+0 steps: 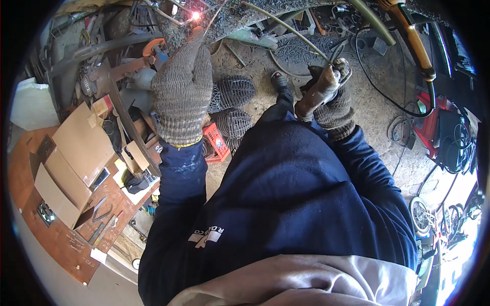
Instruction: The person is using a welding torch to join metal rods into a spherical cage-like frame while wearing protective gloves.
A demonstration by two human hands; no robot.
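My left hand (184, 89), in a grey-brown knitted glove, reaches up to the top edge of the view. Its fingers come together just below a small glowing spot (195, 16) among thin metal bars (164, 13); what they pinch, if anything, is hidden. Out to the right, my right hand (334, 104), gloved alike, is closed around a worn, brown-wrapped tool handle (319, 92). From that handle a long thin rod (288, 26) slants up and left to the top edge.
An angle grinder (416, 43) with a trailing cable is at the upper right. Coiled wire cages (232, 94) and a red crate (217, 143) stand on the floor below the work. Cardboard boxes (76, 148) lie on a brown bench (30, 178) at left. A bicycle wheel (420, 216) is at right.
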